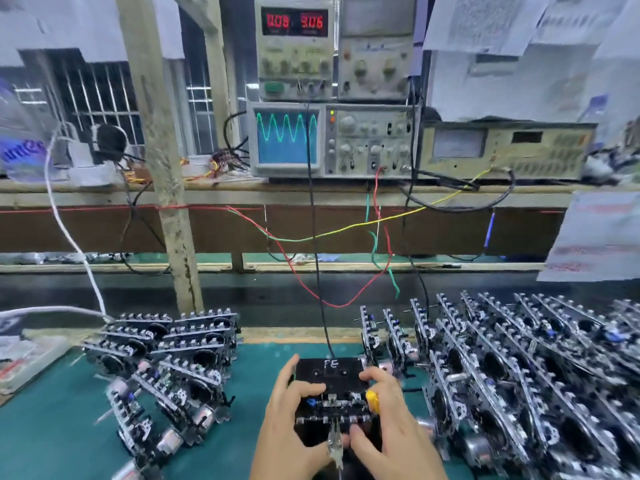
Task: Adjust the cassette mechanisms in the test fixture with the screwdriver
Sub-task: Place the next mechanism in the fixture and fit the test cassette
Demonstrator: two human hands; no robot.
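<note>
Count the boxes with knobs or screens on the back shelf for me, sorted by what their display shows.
Red-digit display: 1
Green-wave screen: 1
Blank pale window: 2
Total: 4

Black test fixture (330,393) flat on mat, apparently holding a cassette mechanism (334,405).
</note>
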